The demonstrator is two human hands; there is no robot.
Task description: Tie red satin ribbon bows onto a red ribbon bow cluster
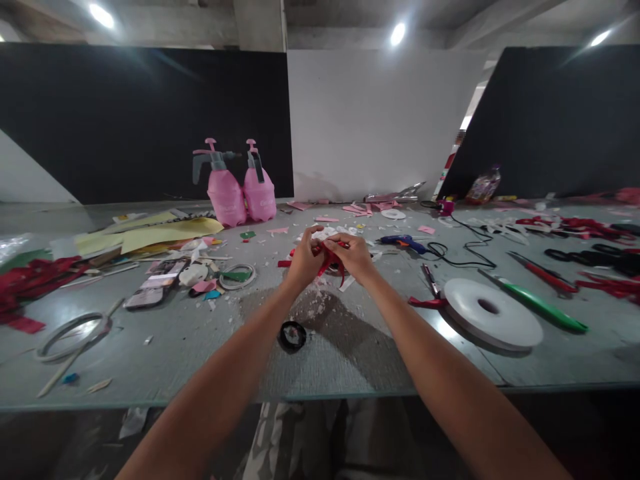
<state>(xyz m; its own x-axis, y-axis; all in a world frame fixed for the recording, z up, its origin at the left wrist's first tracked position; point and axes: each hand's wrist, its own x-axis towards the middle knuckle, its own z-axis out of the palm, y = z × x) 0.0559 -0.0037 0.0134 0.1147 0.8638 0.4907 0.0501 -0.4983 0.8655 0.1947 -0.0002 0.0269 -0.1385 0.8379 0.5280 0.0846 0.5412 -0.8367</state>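
Note:
Both hands meet over the middle of the table, fingers closed on a red ribbon (333, 262). My left hand (307, 257) pinches it from the left, and a short red end sticks out beyond that hand. From the other side my right hand (353, 255) grips it with thumb and fingertips. Loops and a tail of the ribbon hang below the fingers. White scraps (327, 233) lie just behind the hands. Nearer to me, a black ring of tape (292, 337) rests on the table.
Two pink spray bottles (227, 197) stand at the back. On the right are a blue glue gun (403, 243) with its cord, a white spool (493, 313), a green cutter (545, 305) and red-handled scissors (543, 273). Leftward lie a phone-like object (156, 283), rings and yellow sheets (165, 239).

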